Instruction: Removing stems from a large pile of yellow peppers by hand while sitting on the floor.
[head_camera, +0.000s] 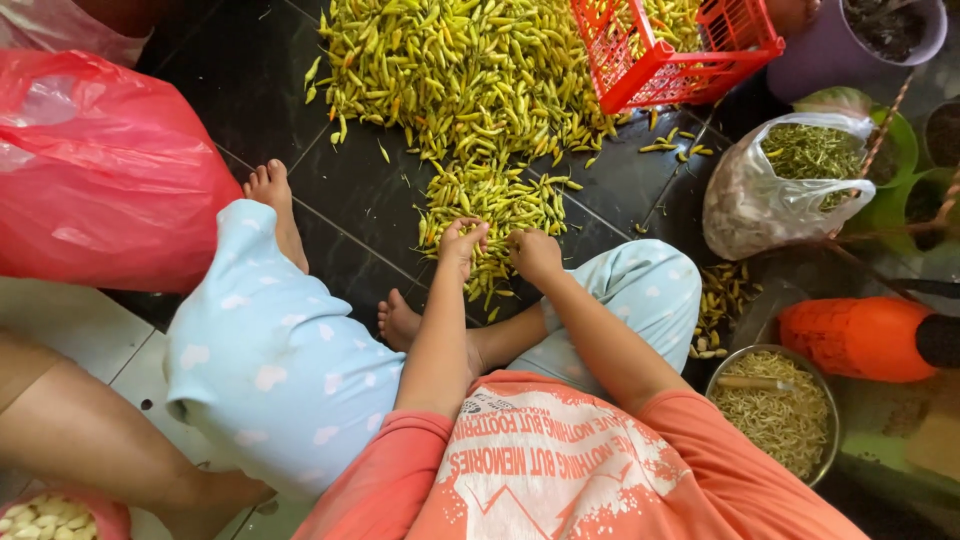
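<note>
- Left hand (462, 243) and right hand (534, 253) curl into the heap of small yellow-green chili peppers (470, 90); what either grips stays hidden.
- Red plastic slotted crate (640, 70) is cut off at the top edge.

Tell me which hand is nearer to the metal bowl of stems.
Right. The right hand rests on the chili pile, up and left of the metal bowl. The left hand lies just beyond it on the same pile, farther from the bowl.
</note>
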